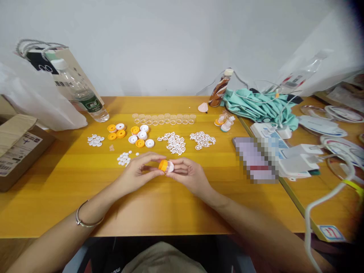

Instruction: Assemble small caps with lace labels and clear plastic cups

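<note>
Between my two hands, just above the table, is a small round piece with an orange cap point(163, 165) on its left and a white and clear part point(170, 167) on its right. My left hand point(143, 167) pinches the orange side between thumb and fingers. The fingers of my right hand point(190, 172) close on the white side. Behind the hands lie piles of white spoked pieces point(175, 143), more white spoked pieces point(201, 140), orange and white caps point(140, 143), and small white discs point(124, 159). A row of clear cups point(161, 120) stands farther back.
To the left are a cardboard box point(22, 148) and a water bottle point(92, 104). A brown drink bottle point(220, 91), a folded teal umbrella point(256, 104), a blurred phone point(253, 159) and a power strip with chargers point(270, 138) occupy the right. A white cable point(308, 216) hangs over the front right.
</note>
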`<control>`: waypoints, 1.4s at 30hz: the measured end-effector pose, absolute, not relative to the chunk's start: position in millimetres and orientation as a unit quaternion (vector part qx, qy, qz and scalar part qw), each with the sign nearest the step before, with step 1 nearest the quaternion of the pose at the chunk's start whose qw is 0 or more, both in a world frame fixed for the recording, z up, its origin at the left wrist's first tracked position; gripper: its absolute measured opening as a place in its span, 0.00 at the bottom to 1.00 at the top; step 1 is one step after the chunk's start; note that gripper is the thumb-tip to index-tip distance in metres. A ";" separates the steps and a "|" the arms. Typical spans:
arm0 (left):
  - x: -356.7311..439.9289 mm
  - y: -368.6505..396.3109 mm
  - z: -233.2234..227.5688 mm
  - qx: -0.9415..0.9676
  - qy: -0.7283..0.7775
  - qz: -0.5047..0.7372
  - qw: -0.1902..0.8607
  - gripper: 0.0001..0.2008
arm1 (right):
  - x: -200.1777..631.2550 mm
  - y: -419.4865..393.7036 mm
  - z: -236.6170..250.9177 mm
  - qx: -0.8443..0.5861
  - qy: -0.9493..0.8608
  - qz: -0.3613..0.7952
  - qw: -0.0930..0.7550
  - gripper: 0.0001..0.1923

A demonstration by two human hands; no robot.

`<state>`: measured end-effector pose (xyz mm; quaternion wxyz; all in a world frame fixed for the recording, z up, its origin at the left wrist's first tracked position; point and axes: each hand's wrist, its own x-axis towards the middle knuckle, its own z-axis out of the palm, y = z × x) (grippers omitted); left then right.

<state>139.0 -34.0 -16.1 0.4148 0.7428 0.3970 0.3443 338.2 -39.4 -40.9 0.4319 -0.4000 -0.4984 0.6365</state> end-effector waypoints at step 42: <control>144.5 -27.2 -37.7 0.831 0.336 0.348 0.276 0.15 | 337.7 -30.5 -55.9 -0.382 -0.455 0.706 0.385 0.16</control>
